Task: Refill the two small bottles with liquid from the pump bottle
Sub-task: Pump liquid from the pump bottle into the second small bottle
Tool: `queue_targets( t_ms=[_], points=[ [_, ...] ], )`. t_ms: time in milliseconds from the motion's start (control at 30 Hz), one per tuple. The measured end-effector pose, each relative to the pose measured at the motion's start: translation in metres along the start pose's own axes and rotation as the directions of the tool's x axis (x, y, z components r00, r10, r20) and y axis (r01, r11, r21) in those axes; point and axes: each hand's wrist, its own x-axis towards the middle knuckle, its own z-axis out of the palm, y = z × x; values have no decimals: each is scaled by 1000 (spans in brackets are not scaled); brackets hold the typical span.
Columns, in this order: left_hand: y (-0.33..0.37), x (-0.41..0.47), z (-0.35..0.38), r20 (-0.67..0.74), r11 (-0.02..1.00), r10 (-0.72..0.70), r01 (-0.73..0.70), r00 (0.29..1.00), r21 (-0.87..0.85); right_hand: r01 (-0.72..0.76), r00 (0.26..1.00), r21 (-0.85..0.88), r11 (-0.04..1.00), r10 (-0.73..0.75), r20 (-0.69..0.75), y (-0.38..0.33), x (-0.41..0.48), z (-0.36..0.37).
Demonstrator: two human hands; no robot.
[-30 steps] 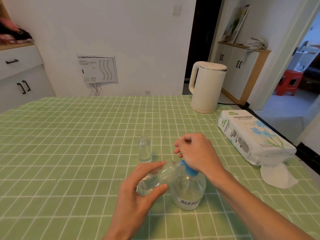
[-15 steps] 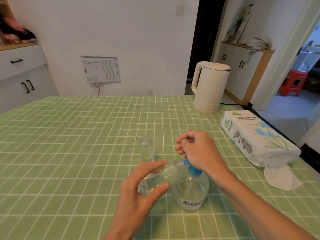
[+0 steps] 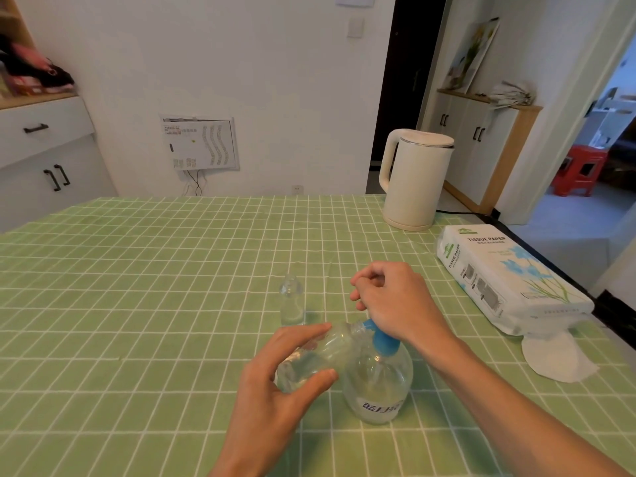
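Filling a small bottle at the green-checked table (image 3: pixel 137 304)

The pump bottle (image 3: pixel 378 383) stands near the front edge, right hand (image 3: pixel 395 304) curled down over its blue pump; left hand (image 3: pixel 275 390) pinches a tilted small bottle (image 3: pixel 316 356) against the spout; second small bottle (image 3: pixel 292 304) stands upright just behind.

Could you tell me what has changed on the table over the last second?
Almost nothing. The left hand still holds the small bottle tilted against the pump bottle, and the right hand stays on the pump. The second small bottle still stands behind them.

Left hand (image 3: pixel 275 383) curled, right hand (image 3: pixel 395 301) fisted
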Motion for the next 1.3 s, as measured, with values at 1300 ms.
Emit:
queue_targets(
  t_ms=[1300],
  points=[
    [-5, -3, 2, 1, 1000, -10, 10, 1000, -2, -44, 999, -25, 999, 44, -3, 6, -2, 7]
  ],
)
